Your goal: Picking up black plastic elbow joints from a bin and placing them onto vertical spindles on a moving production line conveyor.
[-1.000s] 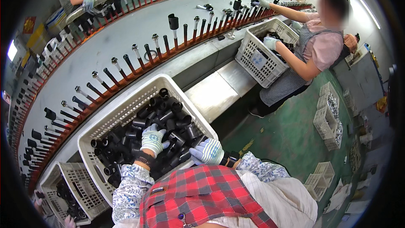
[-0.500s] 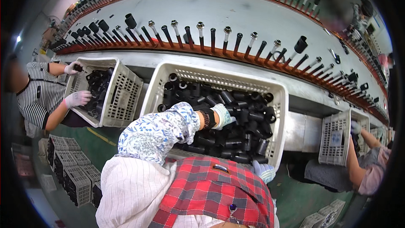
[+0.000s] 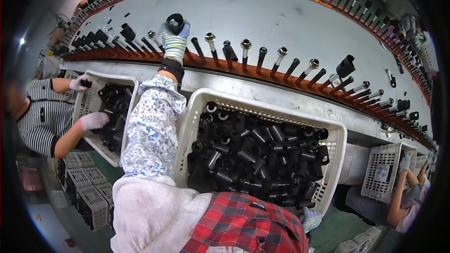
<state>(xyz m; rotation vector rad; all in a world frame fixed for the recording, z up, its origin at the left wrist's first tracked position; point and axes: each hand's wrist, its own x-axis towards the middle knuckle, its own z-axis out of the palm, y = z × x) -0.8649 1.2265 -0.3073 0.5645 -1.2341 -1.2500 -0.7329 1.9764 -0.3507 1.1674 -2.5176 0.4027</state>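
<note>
My left hand [image 3: 175, 44], in a striped knit glove, reaches over the bench edge at the end of a floral-sleeved arm. Its fingers are closed around a black plastic tube [image 3: 175, 27], held open end up above the row of upright rods [image 3: 262, 58]. Below, a white slotted crate [image 3: 341, 159] full of loose black plastic tubes [image 3: 255, 159] stands in front of me. My right hand [image 3: 311, 219], also gloved, is at the crate's near right corner, its fingers bent against the rim. My red checked apron hides part of it.
A metal bench [image 3: 234, 14] carries rods along its near and far edges, some capped with black or metal pieces. On the left, a co-worker's gloved hand [image 3: 95, 121] is in another crate [image 3: 133, 107]. A second person works at a crate [image 3: 386, 171] on the right. Stacked crates [image 3: 91, 201] stand on the floor.
My left hand has risen out of the crate to the row of rods at the upper left, with a black tube in it. My right hand stays at the crate's corner.
</note>
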